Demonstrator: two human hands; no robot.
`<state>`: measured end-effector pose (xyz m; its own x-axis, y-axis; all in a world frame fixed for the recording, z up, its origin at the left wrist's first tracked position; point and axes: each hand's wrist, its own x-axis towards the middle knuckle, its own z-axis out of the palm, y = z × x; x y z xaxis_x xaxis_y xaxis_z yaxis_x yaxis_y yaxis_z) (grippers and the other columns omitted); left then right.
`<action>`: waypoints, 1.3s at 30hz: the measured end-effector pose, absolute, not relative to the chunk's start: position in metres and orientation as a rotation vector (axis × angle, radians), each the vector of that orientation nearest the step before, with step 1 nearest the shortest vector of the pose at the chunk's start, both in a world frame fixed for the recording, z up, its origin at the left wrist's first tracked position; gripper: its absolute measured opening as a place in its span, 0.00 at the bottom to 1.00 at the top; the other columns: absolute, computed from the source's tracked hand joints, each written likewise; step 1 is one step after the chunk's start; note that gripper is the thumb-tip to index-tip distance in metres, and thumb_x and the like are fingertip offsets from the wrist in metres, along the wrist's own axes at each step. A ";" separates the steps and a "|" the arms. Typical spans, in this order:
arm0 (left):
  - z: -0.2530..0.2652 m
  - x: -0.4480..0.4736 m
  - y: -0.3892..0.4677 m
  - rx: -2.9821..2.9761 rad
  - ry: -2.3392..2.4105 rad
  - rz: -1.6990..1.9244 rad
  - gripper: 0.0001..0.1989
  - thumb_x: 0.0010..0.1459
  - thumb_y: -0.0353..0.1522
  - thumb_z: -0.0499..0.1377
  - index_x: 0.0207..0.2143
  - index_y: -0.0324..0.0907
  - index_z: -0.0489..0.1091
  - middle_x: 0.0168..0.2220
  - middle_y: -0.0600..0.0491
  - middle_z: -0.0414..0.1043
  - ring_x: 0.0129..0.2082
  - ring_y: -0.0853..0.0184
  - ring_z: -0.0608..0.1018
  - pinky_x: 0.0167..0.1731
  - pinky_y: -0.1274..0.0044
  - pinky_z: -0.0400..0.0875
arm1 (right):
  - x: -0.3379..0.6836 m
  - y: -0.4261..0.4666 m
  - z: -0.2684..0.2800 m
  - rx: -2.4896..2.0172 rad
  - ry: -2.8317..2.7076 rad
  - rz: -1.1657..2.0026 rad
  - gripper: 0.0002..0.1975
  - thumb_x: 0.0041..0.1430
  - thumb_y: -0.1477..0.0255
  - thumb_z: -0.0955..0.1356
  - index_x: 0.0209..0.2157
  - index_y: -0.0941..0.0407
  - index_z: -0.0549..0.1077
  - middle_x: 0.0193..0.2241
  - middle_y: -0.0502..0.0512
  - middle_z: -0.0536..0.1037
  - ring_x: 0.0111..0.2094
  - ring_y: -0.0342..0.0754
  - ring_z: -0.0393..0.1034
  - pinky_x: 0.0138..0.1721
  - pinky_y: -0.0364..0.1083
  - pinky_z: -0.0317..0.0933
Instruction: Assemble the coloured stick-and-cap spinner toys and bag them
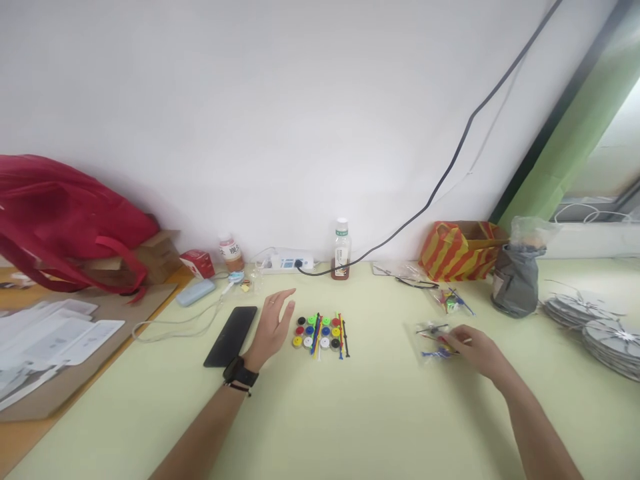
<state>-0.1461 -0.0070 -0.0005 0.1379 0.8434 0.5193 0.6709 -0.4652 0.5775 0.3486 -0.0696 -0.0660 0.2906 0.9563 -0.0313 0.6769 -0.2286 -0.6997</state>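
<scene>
My left hand [273,323] hovers beside the left edge of a group of small round coloured discs [298,341], fingers stretched and thumb apart, holding nothing. The discs stand in rows, in black, red, yellow, blue, green and white. Thin coloured plastic sticks [342,337] lie across and beside them. Farther right, my right hand [467,347] has its fingers pinched at the right side of a small clear plastic bag [431,343], which contains coloured pieces, blue ones among them. The fingertips are partly hidden. Behind it lies another small bag of coloured parts [451,303].
A black phone [231,337] lies left of my left hand. Along the wall stand a drink bottle [341,250], a power strip [287,261], a striped paper bag [457,253] and a grey pouch [515,280]. Stacked discs [613,343] sit far right; a red bag [65,220] rests left.
</scene>
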 end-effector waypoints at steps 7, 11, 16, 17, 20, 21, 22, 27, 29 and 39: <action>0.048 -0.095 0.009 2.180 1.195 0.917 0.19 0.68 0.44 0.54 0.53 0.45 0.73 0.52 0.48 0.77 0.48 0.59 0.78 0.47 0.69 0.74 | 0.275 -0.031 -0.010 -1.752 -1.812 0.818 0.13 0.57 0.59 0.66 0.27 0.54 0.69 0.27 0.53 0.79 0.30 0.50 0.73 0.29 0.45 0.62; 0.055 -0.061 0.024 2.108 1.003 0.747 0.20 0.64 0.45 0.58 0.50 0.43 0.76 0.49 0.47 0.79 0.44 0.60 0.81 0.41 0.73 0.75 | 0.255 -0.006 0.035 -1.638 -1.891 0.927 0.09 0.54 0.65 0.70 0.31 0.54 0.68 0.31 0.52 0.80 0.33 0.48 0.75 0.30 0.44 0.63; 0.043 -0.021 0.032 2.022 0.946 0.797 0.26 0.56 0.44 0.66 0.55 0.42 0.75 0.56 0.43 0.75 0.49 0.56 0.79 0.46 0.69 0.75 | 0.233 0.008 0.072 -1.375 -1.954 1.114 0.14 0.52 0.67 0.74 0.40 0.54 0.72 0.34 0.55 0.82 0.36 0.50 0.78 0.35 0.46 0.69; 0.041 -0.015 0.032 2.002 0.904 0.811 0.27 0.57 0.44 0.66 0.56 0.43 0.74 0.56 0.44 0.75 0.51 0.56 0.78 0.47 0.69 0.74 | 0.229 0.008 0.075 -1.313 -1.981 1.145 0.13 0.52 0.66 0.74 0.38 0.55 0.72 0.34 0.55 0.82 0.37 0.51 0.79 0.37 0.47 0.70; 0.032 -0.003 0.032 1.959 0.777 0.836 0.18 0.62 0.42 0.61 0.47 0.40 0.78 0.45 0.47 0.81 0.44 0.61 0.80 0.48 0.71 0.73 | 0.221 0.009 0.078 -1.168 -2.042 1.227 0.13 0.57 0.62 0.73 0.36 0.56 0.73 0.35 0.56 0.82 0.40 0.52 0.79 0.42 0.48 0.70; 0.029 -0.001 0.034 1.941 0.767 0.844 0.17 0.63 0.42 0.61 0.44 0.39 0.79 0.41 0.48 0.81 0.42 0.62 0.80 0.46 0.72 0.74 | 0.219 0.010 0.076 -1.155 -2.046 1.241 0.13 0.58 0.61 0.72 0.37 0.55 0.73 0.36 0.56 0.82 0.41 0.52 0.79 0.42 0.48 0.70; 0.027 -0.001 0.035 1.918 0.762 0.848 0.17 0.63 0.42 0.60 0.42 0.38 0.80 0.39 0.48 0.81 0.39 0.62 0.80 0.44 0.73 0.74 | 0.219 0.011 0.074 -1.165 -2.042 1.237 0.13 0.59 0.59 0.71 0.36 0.55 0.73 0.36 0.56 0.82 0.41 0.52 0.79 0.42 0.48 0.70; 0.019 -0.006 0.041 1.801 0.769 0.839 0.17 0.61 0.42 0.63 0.42 0.37 0.80 0.42 0.45 0.82 0.39 0.60 0.81 0.41 0.72 0.75 | 0.221 0.017 0.069 -1.301 -2.076 1.049 0.15 0.63 0.57 0.68 0.31 0.55 0.70 0.31 0.52 0.79 0.33 0.49 0.75 0.34 0.46 0.67; 0.020 -0.008 0.042 1.786 0.784 0.850 0.17 0.61 0.42 0.64 0.41 0.38 0.81 0.43 0.44 0.82 0.41 0.60 0.82 0.43 0.71 0.75 | 0.221 0.017 0.071 -1.307 -2.109 0.981 0.13 0.63 0.58 0.67 0.34 0.54 0.71 0.32 0.52 0.78 0.33 0.48 0.74 0.34 0.47 0.67; 0.031 -0.008 0.041 1.640 0.771 0.962 0.16 0.58 0.42 0.67 0.34 0.37 0.74 0.35 0.46 0.80 0.35 0.64 0.81 0.39 0.73 0.75 | 0.231 0.008 0.082 -1.370 -2.172 0.780 0.15 0.63 0.58 0.68 0.45 0.51 0.76 0.43 0.56 0.80 0.44 0.54 0.74 0.46 0.52 0.70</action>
<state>-0.0083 0.0407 0.0307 0.4718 0.8551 0.2151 0.0239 -0.2563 0.9663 0.2309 0.0080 0.0816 -0.4025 0.9122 0.0760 0.6555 0.3452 -0.6717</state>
